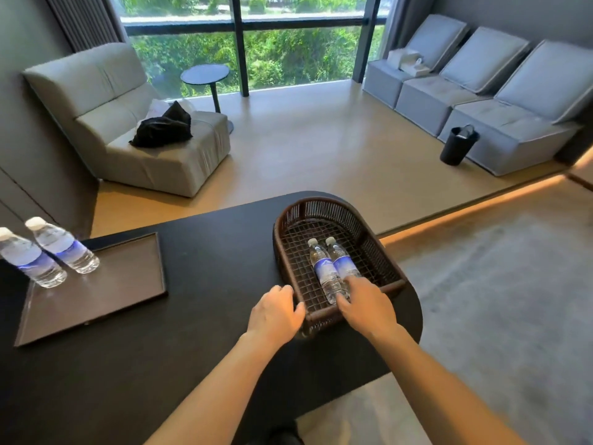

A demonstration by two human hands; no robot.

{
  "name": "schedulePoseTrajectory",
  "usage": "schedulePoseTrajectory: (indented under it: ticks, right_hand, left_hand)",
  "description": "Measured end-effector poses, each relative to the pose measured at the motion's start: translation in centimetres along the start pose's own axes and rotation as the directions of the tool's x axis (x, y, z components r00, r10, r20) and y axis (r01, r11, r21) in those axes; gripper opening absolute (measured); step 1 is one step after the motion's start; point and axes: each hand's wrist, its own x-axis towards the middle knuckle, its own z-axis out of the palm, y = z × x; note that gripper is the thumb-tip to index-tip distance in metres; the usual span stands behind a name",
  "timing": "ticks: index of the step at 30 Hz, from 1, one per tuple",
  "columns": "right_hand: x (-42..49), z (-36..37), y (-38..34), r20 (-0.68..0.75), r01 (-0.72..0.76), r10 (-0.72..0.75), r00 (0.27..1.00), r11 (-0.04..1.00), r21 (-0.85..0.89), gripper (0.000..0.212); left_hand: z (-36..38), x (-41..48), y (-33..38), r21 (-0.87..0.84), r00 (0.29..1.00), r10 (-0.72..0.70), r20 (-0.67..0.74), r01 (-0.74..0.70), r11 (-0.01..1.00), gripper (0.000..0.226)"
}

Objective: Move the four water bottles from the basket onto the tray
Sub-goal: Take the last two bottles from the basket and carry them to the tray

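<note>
A dark woven basket (290, 255) sits at the right end of the black table. Two clear water bottles with blue labels and white caps lie side by side in it, the left bottle (322, 268) and the right bottle (341, 260). My right hand (365, 303) reaches over the basket's near rim, its fingers on the lower ends of these bottles. My left hand (277, 311) rests on the basket's near left corner, fingers curled on the rim. A dark flat tray (128, 277) lies at the table's left. Two more bottles stand on it, one (64, 245) beside the other (30, 258).
The black table (208, 258) has a rounded right end just past the basket. Beyond it are a beige armchair (122, 123), a small round side table (205, 75), a grey sofa (481, 91) and a black bin (457, 146) on the floor.
</note>
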Motion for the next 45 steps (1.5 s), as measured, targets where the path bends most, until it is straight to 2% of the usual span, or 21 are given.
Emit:
schedulePoseTrajectory:
  ticks: [6, 10, 14, 19, 30, 33, 38, 45]
  right_hand:
    - [6.4, -1.1, 4.1, 0.078, -0.04, 0.041, 0.996, 0.999, -0.014, 0.033]
    - [11.7, -0.6, 5.8, 0.192, -0.051, 0.052, 0.98, 0.999, -0.013, 0.044]
    - [17.0, 0.7, 7.1, 0.295, -0.064, 0.058, 0.954, 0.998, 0.012, 0.047]
    - [22.4, 3.2, 8.1, 0.419, -0.096, 0.065, 0.906, 0.994, 0.053, 0.059]
    - [27.9, 6.9, 9.2, 0.52, -0.152, 0.039, 0.853, 0.973, 0.175, 0.045]
    - [28.3, 7.0, 9.4, 0.532, -0.169, 0.039, 0.846, 0.965, 0.199, 0.045]
    - [27.8, 6.3, 10.1, 0.503, -0.192, 0.026, 0.864, 0.941, 0.28, 0.051]
    - [25.3, 5.7, 10.8, 0.404, -0.182, 0.033, 0.914, 0.924, 0.337, 0.043]
  left_hand:
    - [2.9, 7.7, 3.4, -0.028, 0.998, -0.029, 0.058, 0.031, 0.999, 0.037]
    - [5.0, 12.9, 4.1, -0.036, 0.988, -0.073, 0.138, 0.079, 0.996, 0.035]
    - [7.1, 17.6, 4.2, -0.039, 0.964, -0.167, 0.207, 0.178, 0.983, 0.033]
    - [9.7, 22.1, 3.3, -0.101, 0.92, -0.283, 0.27, 0.32, 0.942, 0.047]
    - [12.4, 25.6, 2.1, -0.265, 0.836, -0.458, 0.304, 0.535, 0.802, 0.062]
    - [12.5, 25.6, 2.2, -0.295, 0.814, -0.488, 0.315, 0.572, 0.765, 0.058]
    - [12.2, 25.2, 2.1, -0.456, 0.815, -0.459, 0.354, 0.579, 0.676, 0.036]
    - [10.9, 22.3, 2.5, -0.637, 0.858, -0.414, 0.304, 0.506, 0.582, 0.055]
